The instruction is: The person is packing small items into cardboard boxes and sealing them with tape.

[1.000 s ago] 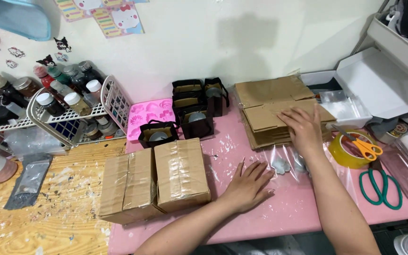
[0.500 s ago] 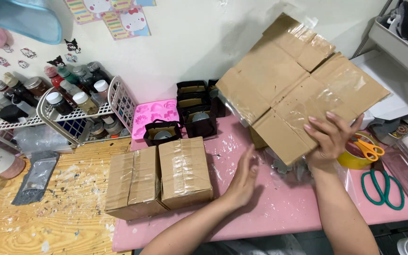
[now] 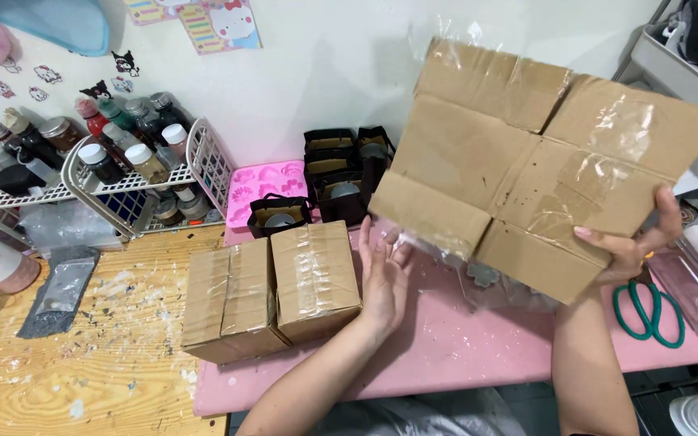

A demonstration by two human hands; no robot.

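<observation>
Flattened cardboard box (image 3: 527, 161) raised above pink mat (image 3: 446, 355), right hand (image 3: 632, 246) gripping its lower edge, left hand (image 3: 383, 278) open below it.

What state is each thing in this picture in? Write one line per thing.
flattened cardboard box: folded flat, taped, held up off the table
right hand: gripping the box's lower right edge
left hand: open, at the box's lower left corner
two small cardboard boxes: taped shut, side by side
green scissors: lying flat
</observation>
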